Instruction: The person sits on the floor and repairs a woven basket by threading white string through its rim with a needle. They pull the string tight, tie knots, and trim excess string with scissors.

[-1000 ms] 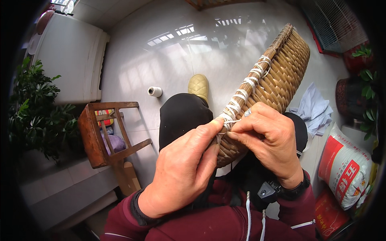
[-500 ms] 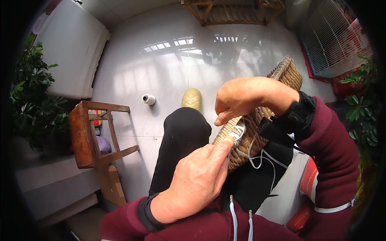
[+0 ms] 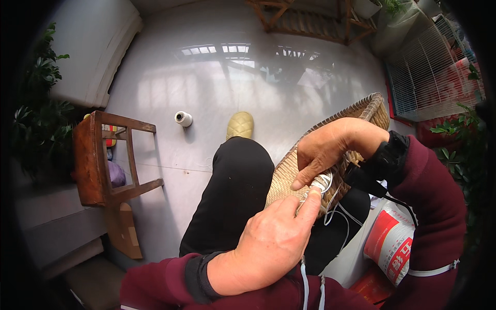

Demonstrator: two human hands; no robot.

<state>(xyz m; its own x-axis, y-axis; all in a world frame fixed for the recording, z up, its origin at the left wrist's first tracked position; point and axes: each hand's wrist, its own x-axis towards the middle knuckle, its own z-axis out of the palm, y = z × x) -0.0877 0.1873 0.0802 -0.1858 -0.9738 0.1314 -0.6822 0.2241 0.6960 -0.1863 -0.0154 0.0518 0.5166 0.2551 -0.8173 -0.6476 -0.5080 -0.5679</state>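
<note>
A woven wicker basket (image 3: 289, 171) lies tilted across my lap, its inside partly in view. White cord (image 3: 324, 182) is wound in a bundle at its near part, and loose strands hang down over my dark trousers. My left hand (image 3: 271, 232) grips the basket's near end, with a fingertip pressed onto the wound cord. Arched over the basket's right side, my right hand (image 3: 325, 150) has its fingers curled downward and its thumb just beside the cord. What those curled fingers hold is hidden.
A spool of white thread (image 3: 183, 119) stands on the tiled floor, left of my yellow slipper (image 3: 240, 125). A wooden stool (image 3: 93, 160) is at the left. At the right are a wire cage (image 3: 423, 67) and a red-and-white sack (image 3: 388, 240); a wooden rack (image 3: 310, 26) stands at the back.
The basket has tipped so that more of its inside shows. Both hands have shifted slightly right and down with it, and the sack at the right has come further into view.
</note>
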